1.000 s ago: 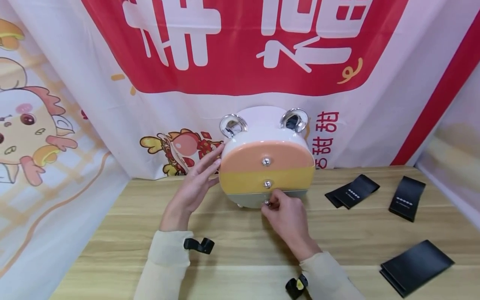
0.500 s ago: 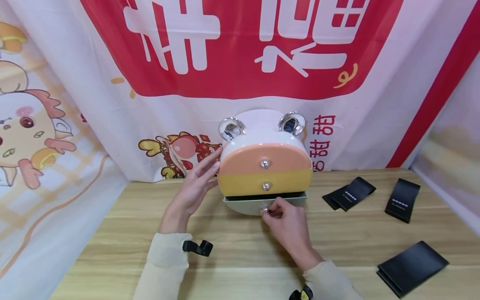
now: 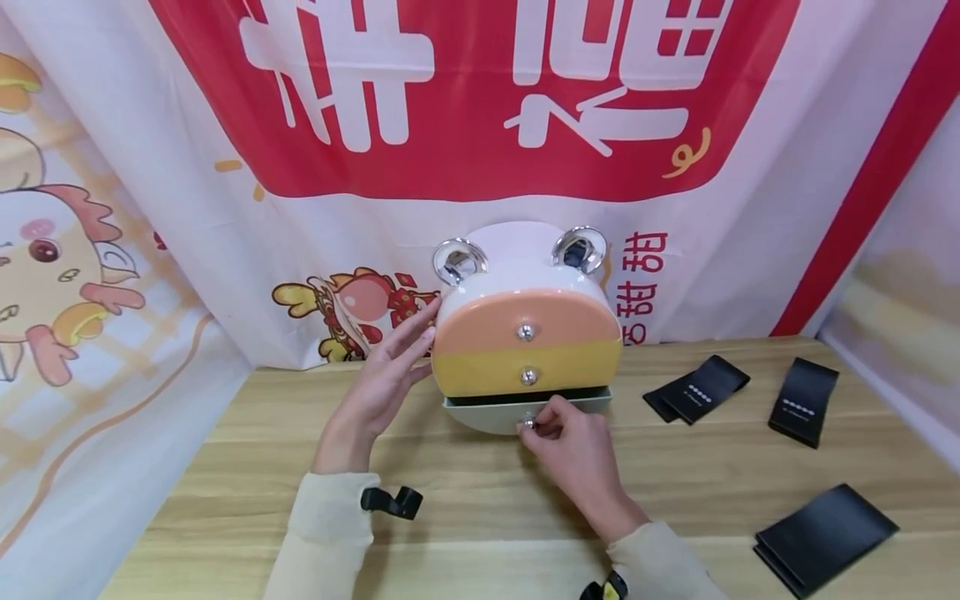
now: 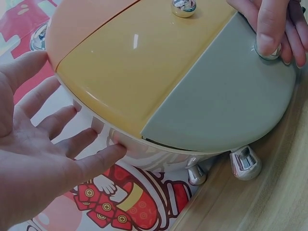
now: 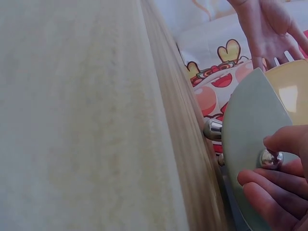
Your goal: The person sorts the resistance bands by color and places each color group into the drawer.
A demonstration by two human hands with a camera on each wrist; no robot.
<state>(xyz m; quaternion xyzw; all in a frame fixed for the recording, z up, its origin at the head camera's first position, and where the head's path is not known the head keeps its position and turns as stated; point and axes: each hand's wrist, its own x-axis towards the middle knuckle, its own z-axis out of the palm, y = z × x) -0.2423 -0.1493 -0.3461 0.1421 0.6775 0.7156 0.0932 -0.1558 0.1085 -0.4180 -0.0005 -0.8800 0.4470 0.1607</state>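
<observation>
A small rounded drawer cabinet stands on the table, white with silver ring ears. Its front has an orange drawer, a yellow drawer and a grey-green bottom drawer, which is pulled partly out with a dark gap above it. My right hand pinches the silver knob of that bottom drawer between thumb and fingers. With fingers spread and nearly straight, my left hand rests against the cabinet's left side; its fingertips lie along the white shell. The drawer's inside is hidden.
Black folded pouches or cards lie to the right of the cabinet, another farther right, and a larger dark stack near the front right. A printed cloth hangs close behind the cabinet. The wooden table extends in front.
The bottom drawer has slid out toward me, with my right hand holding its knob. My left hand has stayed against the cabinet's side. The head view has shifted slightly.
</observation>
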